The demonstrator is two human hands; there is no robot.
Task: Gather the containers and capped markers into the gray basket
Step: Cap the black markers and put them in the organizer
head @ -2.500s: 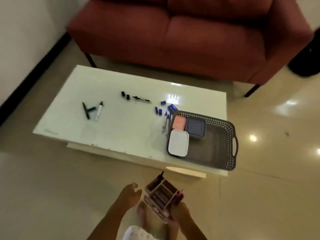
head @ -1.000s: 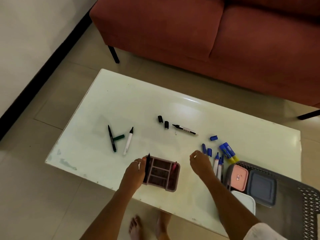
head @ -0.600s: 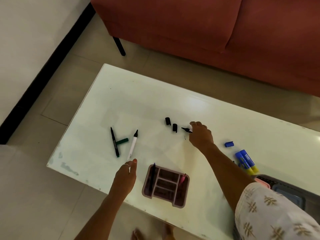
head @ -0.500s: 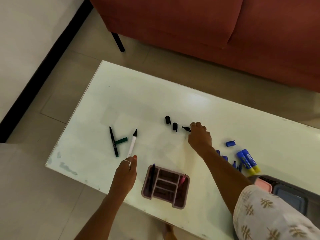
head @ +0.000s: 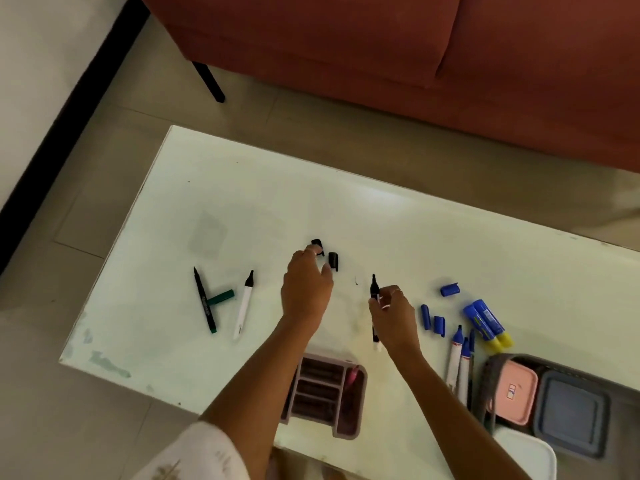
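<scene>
My right hand grips an uncapped black-and-white marker, tip pointing away from me. My left hand reaches over two loose black caps with fingers spread, a fingertip touching the farther cap. A pink compartment organizer sits at the table's near edge under my left forearm. The gray basket at the lower right holds a pink container, a blue-gray container and a white container.
On the white table, a black pen, a green cap and an uncapped white marker lie at the left. Blue caps, blue-yellow markers and uncapped blue markers lie at the right. A red sofa stands behind.
My right hand has lifted the black marker off the table and drawn it toward me. My left hand has moved from beside the organizer out to the black caps.
</scene>
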